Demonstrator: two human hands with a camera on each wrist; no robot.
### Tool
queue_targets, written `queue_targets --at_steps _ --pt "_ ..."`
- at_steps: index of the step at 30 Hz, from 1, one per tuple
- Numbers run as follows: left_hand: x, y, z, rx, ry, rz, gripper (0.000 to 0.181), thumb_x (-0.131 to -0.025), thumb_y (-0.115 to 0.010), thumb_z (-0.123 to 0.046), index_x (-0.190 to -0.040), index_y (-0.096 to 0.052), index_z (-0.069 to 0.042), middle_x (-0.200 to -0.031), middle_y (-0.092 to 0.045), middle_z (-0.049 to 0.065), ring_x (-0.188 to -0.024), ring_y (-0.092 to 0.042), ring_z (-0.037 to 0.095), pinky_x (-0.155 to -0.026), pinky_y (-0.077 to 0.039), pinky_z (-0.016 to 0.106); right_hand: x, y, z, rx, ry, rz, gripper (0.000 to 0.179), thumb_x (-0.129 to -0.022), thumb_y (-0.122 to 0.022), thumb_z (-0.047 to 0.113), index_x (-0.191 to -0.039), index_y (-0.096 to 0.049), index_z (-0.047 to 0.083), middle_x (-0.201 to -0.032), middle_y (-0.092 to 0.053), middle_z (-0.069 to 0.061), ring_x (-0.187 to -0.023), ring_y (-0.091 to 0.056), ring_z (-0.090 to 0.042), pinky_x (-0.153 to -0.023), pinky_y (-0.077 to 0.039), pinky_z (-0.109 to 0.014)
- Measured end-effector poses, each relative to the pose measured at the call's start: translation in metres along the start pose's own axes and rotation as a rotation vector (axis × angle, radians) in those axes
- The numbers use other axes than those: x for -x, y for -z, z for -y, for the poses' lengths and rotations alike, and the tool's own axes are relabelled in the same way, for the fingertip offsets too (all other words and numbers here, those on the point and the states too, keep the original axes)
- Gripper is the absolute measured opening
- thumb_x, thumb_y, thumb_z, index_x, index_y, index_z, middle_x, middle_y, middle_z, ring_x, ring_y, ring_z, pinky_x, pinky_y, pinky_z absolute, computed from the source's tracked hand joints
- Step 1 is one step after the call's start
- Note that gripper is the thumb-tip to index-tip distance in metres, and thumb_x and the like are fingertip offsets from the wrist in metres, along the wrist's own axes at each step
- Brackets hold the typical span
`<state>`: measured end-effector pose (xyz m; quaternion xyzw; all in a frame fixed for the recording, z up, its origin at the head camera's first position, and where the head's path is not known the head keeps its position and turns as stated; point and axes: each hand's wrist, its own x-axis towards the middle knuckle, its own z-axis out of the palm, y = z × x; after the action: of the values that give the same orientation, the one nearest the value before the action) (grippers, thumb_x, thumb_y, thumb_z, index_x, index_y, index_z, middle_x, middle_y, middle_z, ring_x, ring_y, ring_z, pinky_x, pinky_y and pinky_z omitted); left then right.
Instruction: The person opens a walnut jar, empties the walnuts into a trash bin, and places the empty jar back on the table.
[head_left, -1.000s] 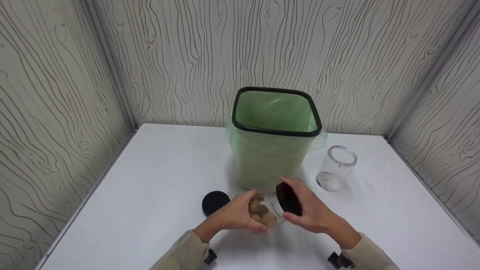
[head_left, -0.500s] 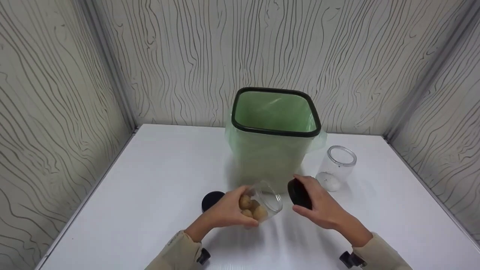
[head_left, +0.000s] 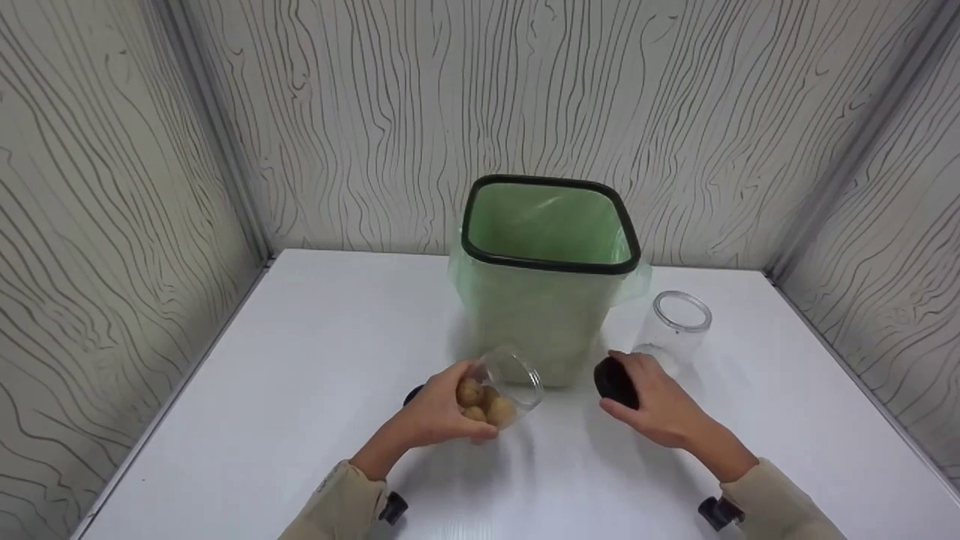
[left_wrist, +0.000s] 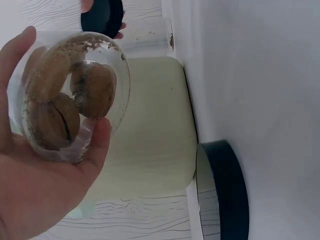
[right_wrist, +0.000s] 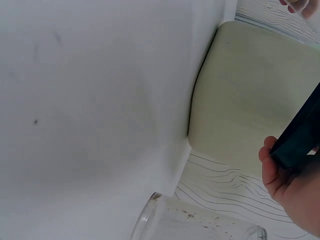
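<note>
My left hand [head_left: 435,409] grips a clear jar [head_left: 521,381] tilted on its side, its uncovered mouth facing right. Several brown walnuts [left_wrist: 94,90] lie at the jar's base end, and crumbs cling to the bottom in the left wrist view. On the right, my right hand [head_left: 666,409] holds a black lid [head_left: 616,382] by its rim, apart from the jar. A second black lid [left_wrist: 227,190] rests on the table by the left hand, which mostly covers it in the head view.
Behind the hands stands a pale green bin [head_left: 536,322] with a black rim and a green bag liner. A second clear jar [head_left: 681,326], lidless with crumbs inside, stands to its right, partly behind the right hand. Patterned walls enclose the white table [head_left: 300,360].
The lid has come off the jar in my right hand and moved right. My left hand has carried the jar leftward, now covering more of the lid on the table.
</note>
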<state>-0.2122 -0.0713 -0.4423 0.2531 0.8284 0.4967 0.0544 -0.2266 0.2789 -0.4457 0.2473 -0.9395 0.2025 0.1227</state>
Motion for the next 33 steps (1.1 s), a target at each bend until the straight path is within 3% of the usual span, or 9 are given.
queue_targets --at_steps 9,16,20,33 --pt "0.005 0.015 -0.001 0.011 0.018 -0.027 0.087 -0.066 -0.084 -0.035 -0.139 -0.041 -0.013 -0.127 -0.051 -0.001 -0.109 -0.051 0.016 -0.089 -0.045 0.038 -0.003 -0.001 -0.02 0.071 -0.101 0.101 0.077 -0.086 -0.058 0.056 -0.135 -0.044 -0.001 -0.125 -0.048 -0.017 -0.111 -0.047 -0.028 -0.09 -0.042 -0.047" --pt "0.009 0.026 0.002 0.042 0.003 -0.043 0.087 -0.067 -0.084 -0.033 -0.139 -0.04 -0.013 -0.126 -0.052 -0.001 -0.106 -0.052 0.017 -0.087 -0.046 0.037 -0.003 -0.004 -0.03 0.139 -0.119 0.193 0.079 -0.085 -0.056 0.059 -0.132 -0.047 -0.004 -0.123 -0.05 -0.02 -0.111 -0.048 -0.033 -0.091 -0.04 -0.048" --pt "0.012 0.031 0.003 0.049 0.026 -0.05 0.088 -0.067 -0.083 -0.034 -0.14 -0.039 -0.014 -0.126 -0.051 0.0 -0.105 -0.052 0.017 -0.086 -0.046 0.037 -0.002 -0.007 -0.035 0.166 -0.147 0.247 0.08 -0.084 -0.056 0.061 -0.132 -0.048 -0.002 -0.125 -0.049 -0.021 -0.112 -0.047 -0.034 -0.093 -0.039 -0.049" --pt "0.018 0.041 0.003 0.045 0.057 -0.085 0.088 -0.067 -0.084 -0.035 -0.141 -0.039 -0.016 -0.128 -0.05 -0.001 -0.107 -0.051 0.018 -0.089 -0.045 0.039 0.0 -0.014 -0.039 0.196 -0.145 0.349 0.079 -0.078 -0.067 0.05 -0.127 -0.05 -0.008 -0.118 -0.051 -0.022 -0.104 -0.049 -0.033 -0.088 -0.042 -0.049"
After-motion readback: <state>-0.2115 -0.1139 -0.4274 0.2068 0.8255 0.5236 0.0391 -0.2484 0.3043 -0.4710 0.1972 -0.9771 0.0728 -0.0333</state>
